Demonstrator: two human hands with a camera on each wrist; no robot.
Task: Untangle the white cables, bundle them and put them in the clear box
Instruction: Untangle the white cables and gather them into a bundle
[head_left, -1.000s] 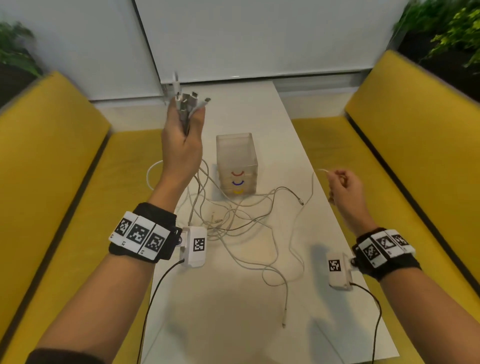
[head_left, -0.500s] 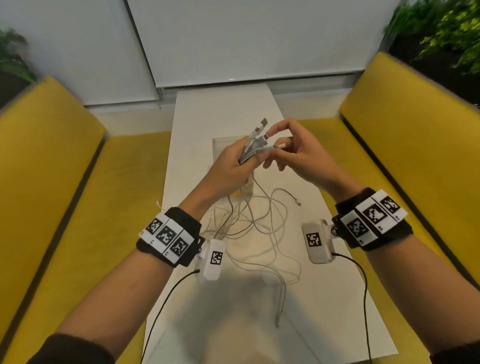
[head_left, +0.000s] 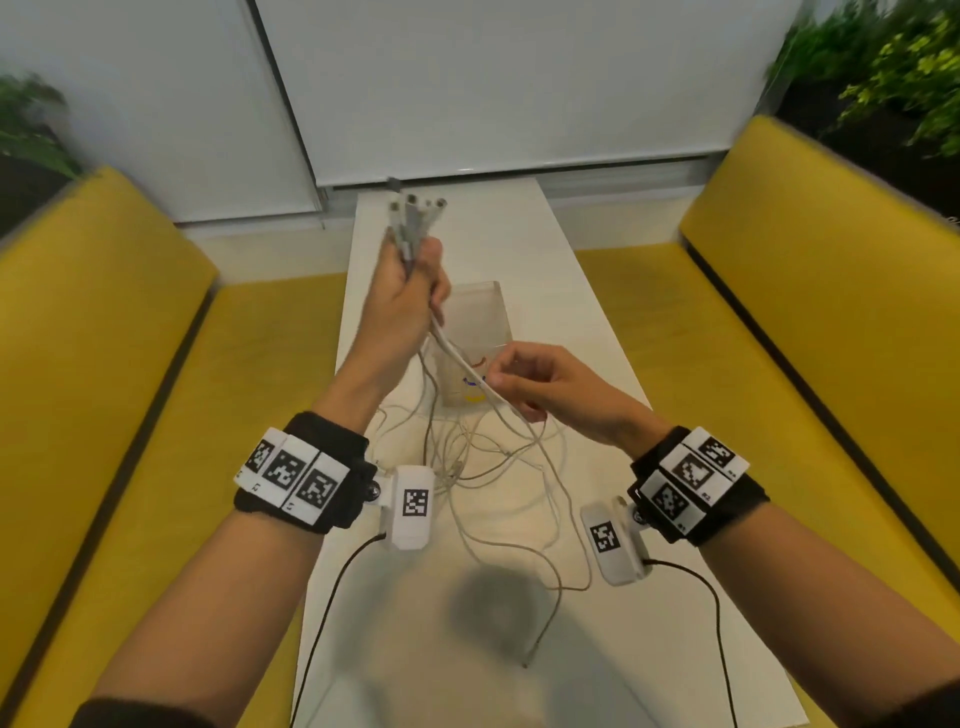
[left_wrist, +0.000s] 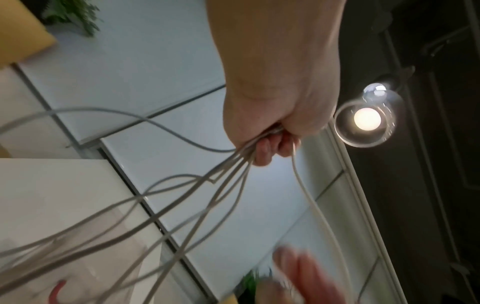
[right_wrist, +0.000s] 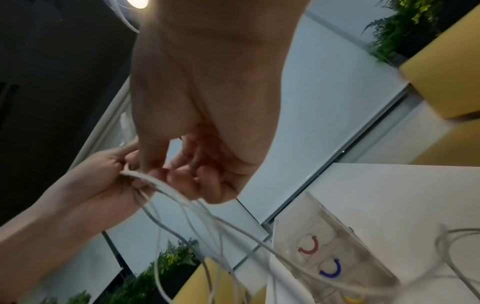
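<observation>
Yellow benches flank a white worktop (head_left: 545, 260); left hand (head_left: 400, 306) clamps the plug ends of light, floppy cables (head_left: 493, 467), right hand (head_left: 540, 387) pinches one strand near the clear box (head_left: 483, 312).

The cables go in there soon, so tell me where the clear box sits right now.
In the head view, the clear box stands on the white table at centre, just behind both hands, with cables piled in front.
</observation>
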